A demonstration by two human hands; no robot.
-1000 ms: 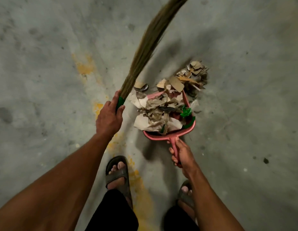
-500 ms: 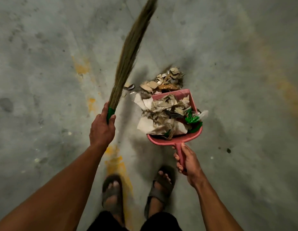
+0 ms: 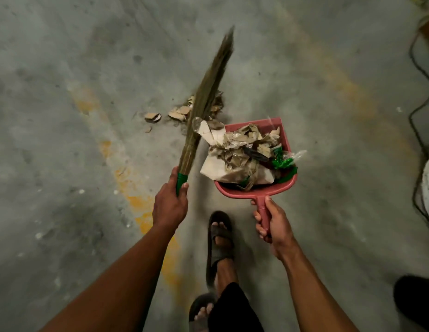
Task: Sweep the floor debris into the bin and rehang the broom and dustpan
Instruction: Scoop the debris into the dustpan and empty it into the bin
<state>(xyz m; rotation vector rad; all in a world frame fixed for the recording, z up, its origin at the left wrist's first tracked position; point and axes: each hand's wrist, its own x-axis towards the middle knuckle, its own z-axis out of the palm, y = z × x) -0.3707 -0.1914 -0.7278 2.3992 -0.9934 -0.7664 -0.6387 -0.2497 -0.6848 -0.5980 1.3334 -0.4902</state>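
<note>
Nearest the camera, two sandalled feet [image 3: 219, 238] stand on the grey concrete floor [image 3: 64, 212], one ahead of the other, as if mid-stride. Just above them the right hand [image 3: 272, 224] has its fingers wrapped round the handle of a pink dustpan [image 3: 256, 190], which is held off the floor and roughly level. The pan is heaped with crumpled paper, torn card and a scrap of green foil [image 3: 281, 161]; some paper hangs over its left edge. Beside it the left hand [image 3: 170, 204] grips the green-bound end of a grass broom [image 3: 203, 109], whose bristles slant up and away, clear of the floor and blurred at the tip.

Farther off, behind the broom, a small pile of card scraps [image 3: 177, 113] lies on the floor, not yet collected. At the right edge a dark cable [image 3: 414, 111] trails along the floor next to something pale that is cut off by the frame. No bin shows anywhere.

Sweeping looks paused with the pan full, so the step in hand is most likely carrying this load to the bin. That calls for keeping the pan level so the overhanging paper does not slide off, and stepping clear of the cable. A second pass for the leftover scraps would follow, then hanging up both tools.
</note>
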